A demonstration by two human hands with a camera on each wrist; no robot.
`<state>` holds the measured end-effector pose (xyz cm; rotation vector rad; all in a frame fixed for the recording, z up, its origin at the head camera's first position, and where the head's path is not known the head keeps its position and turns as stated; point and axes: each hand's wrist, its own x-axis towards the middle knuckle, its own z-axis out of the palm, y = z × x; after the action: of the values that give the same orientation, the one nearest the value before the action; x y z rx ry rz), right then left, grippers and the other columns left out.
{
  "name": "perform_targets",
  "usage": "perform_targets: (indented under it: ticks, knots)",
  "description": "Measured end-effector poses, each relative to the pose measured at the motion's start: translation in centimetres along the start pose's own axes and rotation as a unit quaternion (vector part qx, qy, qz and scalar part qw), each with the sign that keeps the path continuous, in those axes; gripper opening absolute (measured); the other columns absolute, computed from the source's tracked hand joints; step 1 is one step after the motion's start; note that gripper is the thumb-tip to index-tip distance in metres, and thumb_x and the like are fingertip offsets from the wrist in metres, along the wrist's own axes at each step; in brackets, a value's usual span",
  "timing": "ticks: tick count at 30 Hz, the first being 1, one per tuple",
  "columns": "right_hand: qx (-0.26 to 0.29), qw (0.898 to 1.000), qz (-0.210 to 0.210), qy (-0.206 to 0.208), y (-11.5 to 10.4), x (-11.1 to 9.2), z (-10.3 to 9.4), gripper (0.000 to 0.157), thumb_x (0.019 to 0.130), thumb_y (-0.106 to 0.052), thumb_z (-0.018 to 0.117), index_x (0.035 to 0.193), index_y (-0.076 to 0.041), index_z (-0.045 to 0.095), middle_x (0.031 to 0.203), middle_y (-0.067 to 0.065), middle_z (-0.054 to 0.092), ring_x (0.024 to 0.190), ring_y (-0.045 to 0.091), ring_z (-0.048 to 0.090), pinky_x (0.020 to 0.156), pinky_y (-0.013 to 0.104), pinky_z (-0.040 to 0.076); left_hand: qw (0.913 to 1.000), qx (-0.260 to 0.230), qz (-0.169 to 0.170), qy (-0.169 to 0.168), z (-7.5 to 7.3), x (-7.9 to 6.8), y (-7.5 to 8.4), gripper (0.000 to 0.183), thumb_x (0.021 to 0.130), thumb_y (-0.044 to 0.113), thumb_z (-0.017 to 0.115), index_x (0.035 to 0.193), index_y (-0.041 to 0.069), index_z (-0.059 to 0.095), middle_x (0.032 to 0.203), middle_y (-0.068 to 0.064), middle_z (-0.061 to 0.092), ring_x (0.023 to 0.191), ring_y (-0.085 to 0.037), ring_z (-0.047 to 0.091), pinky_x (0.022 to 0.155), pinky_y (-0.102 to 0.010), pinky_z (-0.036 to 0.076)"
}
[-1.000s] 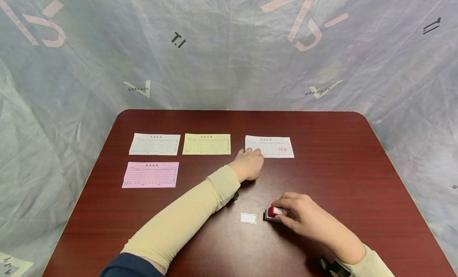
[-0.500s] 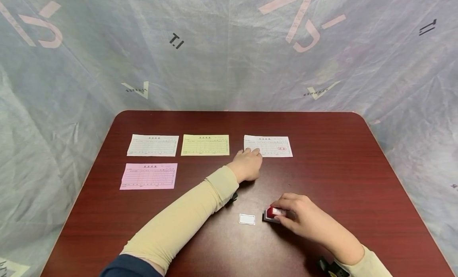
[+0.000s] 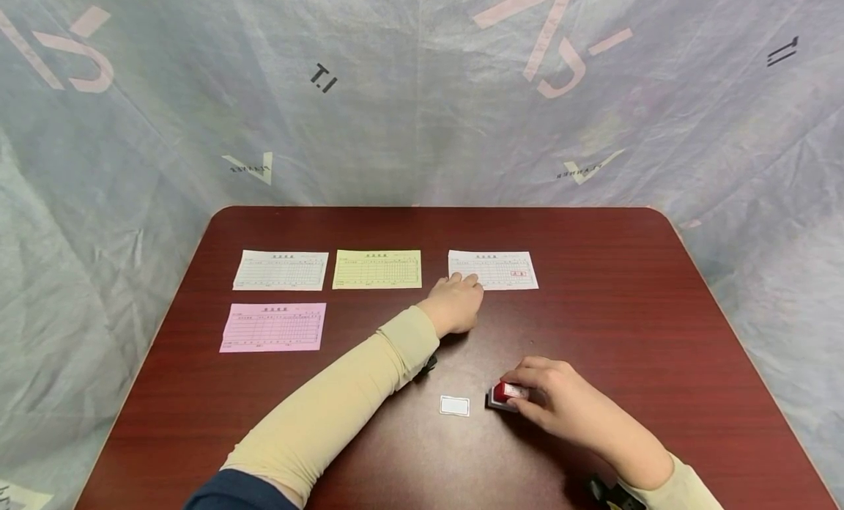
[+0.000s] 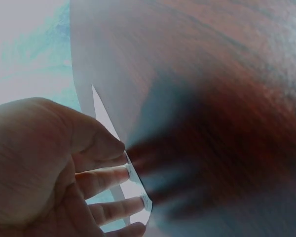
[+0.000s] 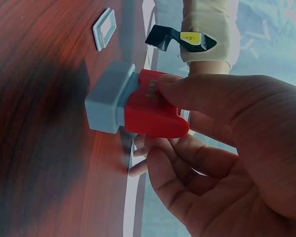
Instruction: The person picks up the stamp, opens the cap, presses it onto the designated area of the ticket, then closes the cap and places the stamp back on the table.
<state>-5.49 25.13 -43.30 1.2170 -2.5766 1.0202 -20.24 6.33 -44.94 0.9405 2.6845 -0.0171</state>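
Note:
My right hand (image 3: 560,396) pinches a self-inking stamp by its red handle (image 5: 155,108), thumb on one side and fingers on the other. The stamp's pale grey base (image 5: 108,98) faces the tabletop, close over it. Left of it lies the small rectangular stamp cap (image 3: 455,406). Farther away, my left hand (image 3: 453,305) rests with its fingertips on the near left part of a white printed slip (image 3: 494,267). A red boxed stamp mark shows at that slip's right side. In the left wrist view, the thumb lies by the slip's near edge, fingers spread over the paper.
On the left of the dark red table (image 3: 613,290) lie a pale slip (image 3: 280,270), a yellow slip (image 3: 377,269) and a pink slip (image 3: 273,327). A grey printed curtain (image 3: 422,129) hangs behind the far edge. My left forearm crosses the table's middle.
The head view has shifted slightly, so the table sits a little lower in the picture. Both hands, the stamp and the slips stay where they were.

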Motion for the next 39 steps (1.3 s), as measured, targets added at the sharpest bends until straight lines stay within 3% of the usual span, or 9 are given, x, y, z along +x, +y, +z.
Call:
perform_targets:
  ticks: [9, 19, 29, 33, 39]
  knots:
    - [-0.001, 1.000, -0.004, 0.008, 0.1, -0.1, -0.1, 0.024, 0.079, 0.000, 0.082, 0.099, -0.010, 0.073, 0.087, -0.013, 0.059, 0.073, 0.003, 0.054, 0.068, 0.013, 0.043, 0.9995, 0.029, -0.003, 0.014, 0.0, -0.1, 0.1, 0.048, 0.097, 0.029, 0.060, 0.143, 0.014, 0.057, 0.141, -0.005, 0.051, 0.126, -0.028, 0.048, 0.111, -0.054, 0.028]
    - [-0.002, 1.000, -0.010, 0.013, 0.4, -0.1, -0.4, 0.025, 0.078, 0.000, 0.082, 0.100, -0.009, 0.073, 0.088, -0.013, 0.060, 0.072, 0.003, 0.055, 0.067, 0.014, 0.044, 0.9986, 0.031, 0.004, 0.043, -0.1, -1.0, 0.3, 0.052, 0.099, 0.028, 0.057, 0.148, 0.012, 0.050, 0.144, -0.008, 0.049, 0.130, -0.028, 0.045, 0.112, -0.048, 0.030]
    - [-0.003, 1.000, -0.007, 0.014, 0.4, 0.2, -0.5, 0.026, 0.078, 0.000, 0.082, 0.100, -0.009, 0.072, 0.087, -0.013, 0.059, 0.072, 0.004, 0.054, 0.066, 0.014, 0.043, 0.9973, 0.037, 0.036, 0.052, -0.3, -5.1, 2.0, 0.049, 0.100, 0.031, 0.058, 0.145, 0.012, 0.055, 0.138, -0.007, 0.055, 0.127, -0.028, 0.050, 0.111, -0.044, 0.033]
    - [-0.002, 1.000, -0.012, 0.014, 0.3, 0.3, -0.4, 0.026, 0.078, 0.000, 0.082, 0.100, -0.009, 0.072, 0.087, -0.013, 0.058, 0.071, 0.004, 0.054, 0.065, 0.014, 0.043, 0.9958, 0.034, 0.049, 0.070, -0.1, -6.7, 2.0, 0.045, 0.099, 0.029, 0.060, 0.140, 0.011, 0.060, 0.131, -0.006, 0.059, 0.120, -0.026, 0.054, 0.108, -0.043, 0.038]
    - [-0.003, 1.000, -0.007, 0.014, 0.3, 0.5, -0.5, 0.026, 0.078, -0.001, 0.082, 0.100, -0.011, 0.071, 0.087, -0.013, 0.058, 0.071, 0.004, 0.054, 0.062, 0.017, 0.045, 0.9946, 0.050, 0.035, 0.083, -0.5, -8.8, 1.4, 0.050, 0.097, 0.031, 0.062, 0.142, 0.010, 0.058, 0.131, -0.007, 0.059, 0.120, -0.027, 0.054, 0.108, -0.045, 0.038]
